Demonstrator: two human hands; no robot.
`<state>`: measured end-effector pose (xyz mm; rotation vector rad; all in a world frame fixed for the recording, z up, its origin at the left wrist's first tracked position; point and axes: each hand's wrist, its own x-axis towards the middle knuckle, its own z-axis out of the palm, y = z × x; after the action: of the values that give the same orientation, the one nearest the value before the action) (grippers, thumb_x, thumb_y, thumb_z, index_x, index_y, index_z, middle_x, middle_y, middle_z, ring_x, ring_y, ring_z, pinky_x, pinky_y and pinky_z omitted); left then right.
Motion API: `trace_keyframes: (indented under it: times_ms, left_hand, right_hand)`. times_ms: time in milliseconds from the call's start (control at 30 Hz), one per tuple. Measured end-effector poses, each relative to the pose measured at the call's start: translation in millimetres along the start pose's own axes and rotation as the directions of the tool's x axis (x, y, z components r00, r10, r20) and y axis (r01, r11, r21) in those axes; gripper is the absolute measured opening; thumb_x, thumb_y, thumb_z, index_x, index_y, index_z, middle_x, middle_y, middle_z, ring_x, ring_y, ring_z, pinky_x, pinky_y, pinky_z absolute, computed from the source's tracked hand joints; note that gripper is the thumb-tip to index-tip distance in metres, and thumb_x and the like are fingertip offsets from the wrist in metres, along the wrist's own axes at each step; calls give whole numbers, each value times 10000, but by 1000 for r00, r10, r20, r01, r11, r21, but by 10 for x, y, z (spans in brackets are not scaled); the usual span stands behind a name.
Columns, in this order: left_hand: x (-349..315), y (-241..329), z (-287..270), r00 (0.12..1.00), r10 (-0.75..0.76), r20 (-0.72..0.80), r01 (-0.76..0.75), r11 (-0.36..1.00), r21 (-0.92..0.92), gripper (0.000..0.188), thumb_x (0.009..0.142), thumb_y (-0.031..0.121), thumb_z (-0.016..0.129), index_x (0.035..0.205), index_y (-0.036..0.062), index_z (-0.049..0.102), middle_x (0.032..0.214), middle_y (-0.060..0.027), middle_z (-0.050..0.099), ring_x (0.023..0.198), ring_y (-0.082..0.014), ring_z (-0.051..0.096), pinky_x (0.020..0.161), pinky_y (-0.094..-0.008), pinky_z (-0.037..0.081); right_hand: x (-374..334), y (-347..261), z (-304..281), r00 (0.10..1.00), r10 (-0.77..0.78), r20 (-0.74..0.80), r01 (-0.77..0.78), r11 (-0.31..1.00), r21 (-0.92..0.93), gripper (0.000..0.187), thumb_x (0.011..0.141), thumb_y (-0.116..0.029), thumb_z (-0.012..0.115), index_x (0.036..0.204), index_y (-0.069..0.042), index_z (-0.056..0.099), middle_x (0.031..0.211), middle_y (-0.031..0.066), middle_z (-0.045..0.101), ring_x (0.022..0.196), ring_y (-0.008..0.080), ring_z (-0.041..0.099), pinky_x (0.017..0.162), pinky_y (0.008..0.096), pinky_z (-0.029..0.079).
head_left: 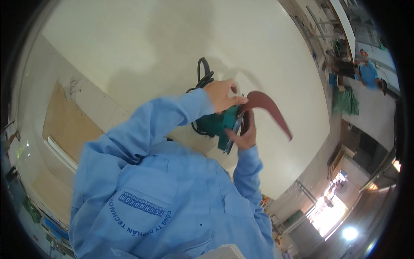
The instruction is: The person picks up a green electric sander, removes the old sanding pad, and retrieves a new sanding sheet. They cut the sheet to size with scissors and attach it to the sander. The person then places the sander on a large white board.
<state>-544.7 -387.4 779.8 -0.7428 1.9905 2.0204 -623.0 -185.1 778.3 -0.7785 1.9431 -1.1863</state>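
Note:
Close to my body, a green electric sander (214,124) is tipped on its side, its metal base turned to the right. A strip of reddish-brown sandpaper (269,106) curls out from the base's far end, its free end hanging to the right. My left hand (220,95) is bent over the sander's top, its fingertips closed on the sandpaper's end at the base edge. Around the base from the right comes my right hand (246,134), closed on the sander with the thumb across it; some fingers are hidden behind. A black power cord (203,71) loops beyond my left wrist.
Beneath the sander spreads a large pale tabletop (164,56). A brown board (69,125) lies to the left beyond its edge. At the far right are a person in blue (368,75) and a green sack (346,102). Bright light enters through an opening (330,213) at lower right.

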Motion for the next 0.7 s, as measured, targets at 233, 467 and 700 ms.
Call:
trace_keyframes:
  times_ms: [233,467,700]
  left_hand:
    - [-227,-305,366,972,169,162,-191,973,129,508,938,77,577,1417,35,413,1202,-266,631,1127,-405,615,949,-450,493]
    - [-292,-342,376,965,214,151,-229,970,83,524,941,39,548,1442,26,393,1185,-258,635,1118,-402,616,948,-444,496]
    - [-294,-276,425,959,284,9,-284,958,49,556,940,40,551,1463,31,359,1255,-265,585,1137,-422,580,953,-427,475]
  right_hand:
    - [-30,407,-303,985,149,82,-167,942,290,952,635,-74,766,1464,44,312,1331,137,506,1212,246,516,1040,347,404]
    - [-38,422,-291,986,155,59,-165,951,261,924,632,-79,756,1448,42,341,1312,133,517,1205,240,515,1035,341,402]
    - [-42,400,-323,989,119,88,-139,955,263,954,624,-96,774,1457,45,330,1324,139,508,1213,241,509,1043,342,398]
